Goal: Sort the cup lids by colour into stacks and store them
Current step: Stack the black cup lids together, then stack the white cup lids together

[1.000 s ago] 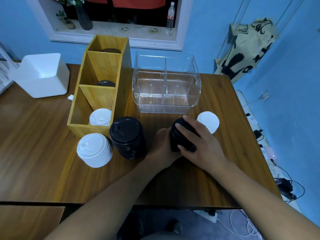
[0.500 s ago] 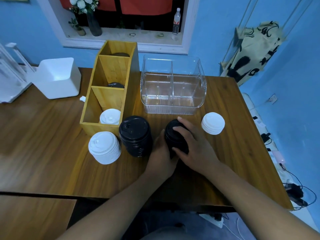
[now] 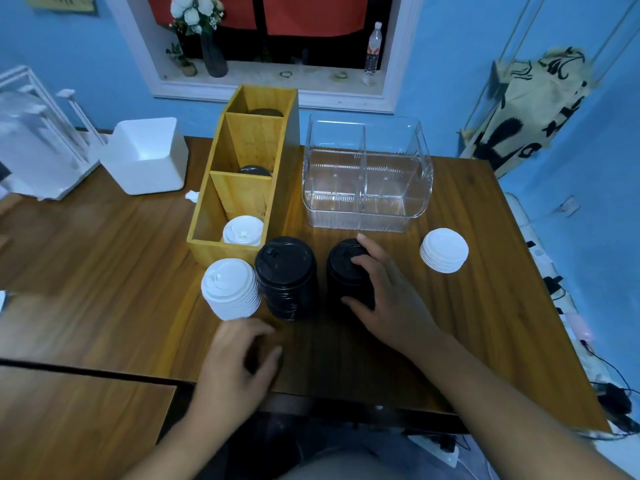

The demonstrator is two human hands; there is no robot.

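My right hand (image 3: 388,299) grips a stack of black lids (image 3: 346,271) standing on the wooden table (image 3: 485,306). A taller black stack (image 3: 286,277) stands just left of it, and a white stack (image 3: 230,289) beside that. My left hand (image 3: 239,362) hovers near the table's front edge with fingers loosely curled, holding nothing. A small white stack (image 3: 444,250) sits to the right. The wooden three-compartment box (image 3: 221,209) holds white lids (image 3: 242,230) in its near section and dark lids (image 3: 255,170) in the middle and far sections.
A clear plastic divided bin (image 3: 367,174) stands behind the black stacks. A white container (image 3: 147,155) and a white rack (image 3: 34,140) sit at the back left. The table's right edge drops to cables on the floor.
My left hand has let go of the right black stack and pulled back left toward the front edge. My right hand still holds that stack.
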